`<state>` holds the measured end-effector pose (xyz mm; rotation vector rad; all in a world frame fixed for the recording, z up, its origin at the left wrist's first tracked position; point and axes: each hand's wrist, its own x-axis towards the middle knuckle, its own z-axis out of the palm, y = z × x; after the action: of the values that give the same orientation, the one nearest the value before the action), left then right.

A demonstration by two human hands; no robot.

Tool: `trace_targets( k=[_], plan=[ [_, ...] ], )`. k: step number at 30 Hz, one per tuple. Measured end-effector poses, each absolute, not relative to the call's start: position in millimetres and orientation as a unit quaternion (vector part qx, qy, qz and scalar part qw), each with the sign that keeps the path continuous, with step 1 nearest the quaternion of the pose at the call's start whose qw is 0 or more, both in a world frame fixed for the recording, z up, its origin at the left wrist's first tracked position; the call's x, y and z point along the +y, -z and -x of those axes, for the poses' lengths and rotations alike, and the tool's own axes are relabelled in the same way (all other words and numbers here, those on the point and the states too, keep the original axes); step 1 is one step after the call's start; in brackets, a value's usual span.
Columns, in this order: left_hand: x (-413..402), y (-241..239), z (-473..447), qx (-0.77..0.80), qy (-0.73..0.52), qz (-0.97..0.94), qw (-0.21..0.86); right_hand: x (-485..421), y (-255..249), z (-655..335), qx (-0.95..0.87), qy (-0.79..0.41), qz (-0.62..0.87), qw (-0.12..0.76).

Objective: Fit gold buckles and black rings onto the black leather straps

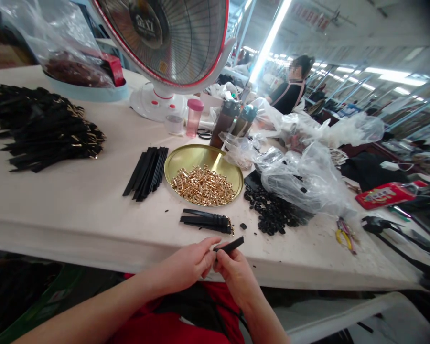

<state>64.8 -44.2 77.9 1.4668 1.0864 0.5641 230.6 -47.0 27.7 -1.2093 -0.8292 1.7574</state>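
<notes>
Over the table's front edge, my right hand [238, 273] pinches a short black strap [233, 244] between thumb and fingers. The strap's free end points up and to the right. My left hand [191, 263] meets its near end, thumb and fingers closed around it; that end is mostly hidden. Just beyond lies a small bundle of black straps [204, 220] with gold buckles at the right end. A round gold tray [179, 155] behind it holds a heap of small gold buckles [202, 186]. Plain black strips [146, 173] lie left of the tray.
Small black loops [272, 210] are heaped beside a clear plastic bag [304, 177]. Yellow-handled pliers [344, 236] and a red bottle [385, 195] lie at right. A large pile of buckled straps [46, 129] is at left. A heater [172, 43] stands behind; a person [290, 93] sits farther back.
</notes>
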Motion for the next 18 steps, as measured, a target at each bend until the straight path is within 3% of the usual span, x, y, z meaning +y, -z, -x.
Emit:
trace_targets(
  k=[5, 10, 18],
  plan=[
    [-32.9, -61.4, -59.4, 0.476, -0.276, -0.56, 0.619, -7.1, -34.9, -242.5, -0.497, -0.594, 0.51, 0.374],
    [-20.9, -52.5, -59.4, 0.487, -0.334, -0.463, 0.66, 76.7, -39.1, -256.1, -0.656, -0.278, 0.623, 0.324],
    [-16.0, -47.2, -53.1, 0.503, -0.309, -0.473, 0.655, 131.4, -28.0, -224.3, -0.652, -0.237, 0.66, 0.289]
  ],
)
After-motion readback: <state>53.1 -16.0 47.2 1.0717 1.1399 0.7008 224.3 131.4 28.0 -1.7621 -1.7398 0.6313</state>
